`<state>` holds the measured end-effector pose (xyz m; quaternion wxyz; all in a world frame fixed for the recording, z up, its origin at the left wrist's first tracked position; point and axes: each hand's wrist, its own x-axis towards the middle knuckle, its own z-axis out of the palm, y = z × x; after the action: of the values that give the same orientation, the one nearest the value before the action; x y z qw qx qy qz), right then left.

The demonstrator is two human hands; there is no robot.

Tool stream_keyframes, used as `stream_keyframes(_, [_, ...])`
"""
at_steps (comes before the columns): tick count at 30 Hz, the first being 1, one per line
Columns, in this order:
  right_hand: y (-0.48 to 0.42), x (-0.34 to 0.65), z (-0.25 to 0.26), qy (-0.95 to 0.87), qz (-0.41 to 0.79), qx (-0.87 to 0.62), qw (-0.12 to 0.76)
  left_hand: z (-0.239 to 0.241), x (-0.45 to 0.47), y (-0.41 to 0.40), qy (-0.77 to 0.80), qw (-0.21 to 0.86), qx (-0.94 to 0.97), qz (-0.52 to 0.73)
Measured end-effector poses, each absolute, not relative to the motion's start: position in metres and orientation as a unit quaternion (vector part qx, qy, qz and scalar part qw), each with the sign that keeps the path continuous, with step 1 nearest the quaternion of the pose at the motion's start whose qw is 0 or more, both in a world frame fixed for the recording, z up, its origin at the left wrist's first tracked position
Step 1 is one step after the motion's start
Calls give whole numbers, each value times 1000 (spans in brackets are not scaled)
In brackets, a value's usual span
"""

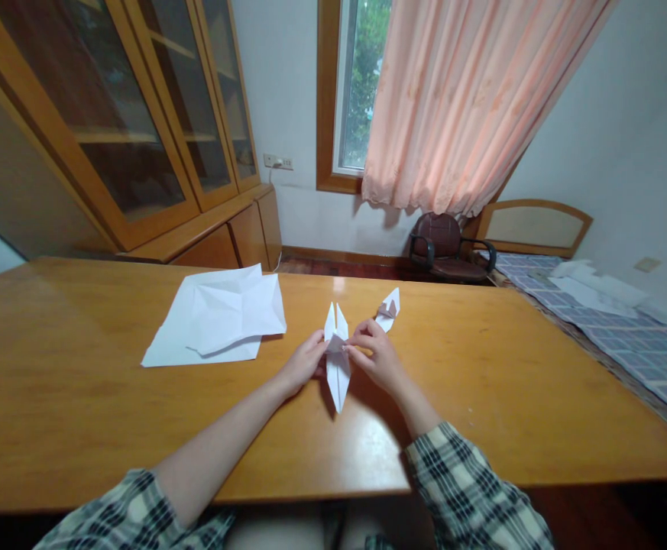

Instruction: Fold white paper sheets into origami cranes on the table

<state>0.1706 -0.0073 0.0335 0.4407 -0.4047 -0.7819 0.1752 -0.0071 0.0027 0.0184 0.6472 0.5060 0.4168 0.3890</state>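
We grip the folded paper (338, 378) at its waist, left hand (304, 365) and right hand (380, 359) pinched on either side, holding it flat midway between the table's (81, 397) near and far edges.

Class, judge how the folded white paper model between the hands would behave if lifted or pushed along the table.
The folded paper model is thin and small, so probably very light. Its layered creases likely make it stiffer than the loose sheets, though its narrow points could crush easily. On the glossy table it would probably slide, not roll.
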Motion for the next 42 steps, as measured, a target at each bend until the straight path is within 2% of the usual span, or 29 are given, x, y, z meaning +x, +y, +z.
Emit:
stream_keyframes(4, [-2,164,26,-709,194,-451,506,20,-6,-2,388,684,505,356])
stream_keyframes(11, [-2,157,22,-658,216,-478,540,21,-8,-2,356,668,545,360])
stream_keyframes(16, [-4,153,22,-657,219,-489,530,21,-8,-5,341,670,549,366])
stream_keyframes(23, [-6,153,26,-636,232,-488,551,14,-7,3,392,584,571,424])
stream_keyframes(25, [-5,157,26,-639,257,-492,532,15,-9,7,397,581,550,450])
stream_keyframes(29, [-5,166,27,-663,424,-470,400,18,-13,12,394,578,518,492])
stream_keyframes(31, [-6,167,26,-660,478,-449,366,20,-14,11,390,578,509,505])
stream_keyframes(37, [-5,167,24,-658,457,-453,390,19,-12,10,377,586,497,517])
stream_keyframes(42, [-10,161,22,-649,488,-458,363,16,-15,14,385,518,559,521])
